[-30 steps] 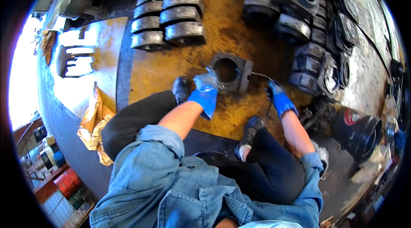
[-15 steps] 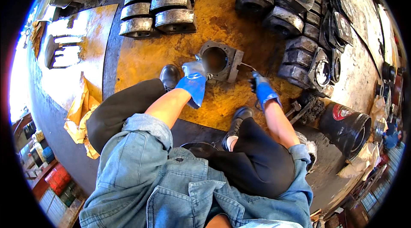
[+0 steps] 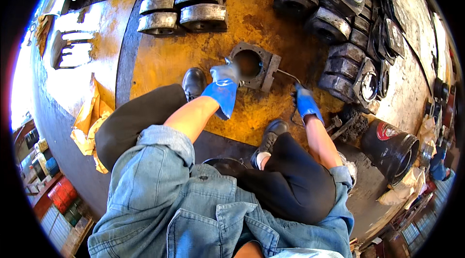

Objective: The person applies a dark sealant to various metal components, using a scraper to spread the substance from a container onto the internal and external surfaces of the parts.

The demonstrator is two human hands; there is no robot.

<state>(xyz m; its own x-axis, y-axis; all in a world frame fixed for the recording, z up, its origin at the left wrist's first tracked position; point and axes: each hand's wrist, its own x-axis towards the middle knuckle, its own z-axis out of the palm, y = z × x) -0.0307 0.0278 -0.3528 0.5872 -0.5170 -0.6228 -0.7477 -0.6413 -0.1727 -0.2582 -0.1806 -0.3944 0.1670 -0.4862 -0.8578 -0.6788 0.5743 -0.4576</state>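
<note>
A square grey metal housing (image 3: 266,73) with a big round bore lies on the stained yellow sheet in front of my feet. My left hand (image 3: 224,75), in a blue-and-grey glove, is closed on the housing's left edge; the fingertips are partly hidden. My right hand (image 3: 304,99), gloved alike, is closed around a thin, slightly bent metal rod (image 3: 289,75). The rod's far end reaches the flange on the housing's right side; whether it enters a hole there is too small to tell.
Stacked metal castings stand in rows at the far left (image 3: 203,18) and far right (image 3: 339,81). A black bucket (image 3: 387,144) lies tilted at the right, near a dark, dirty brush-like clump (image 3: 356,127). Crumpled brown paper (image 3: 89,122) is at the left. My shoes (image 3: 193,82) flank the work.
The view has shifted slightly, so the castings sit higher and farther right. Both hands keep their hold on the housing and the rod, with little other movement.
</note>
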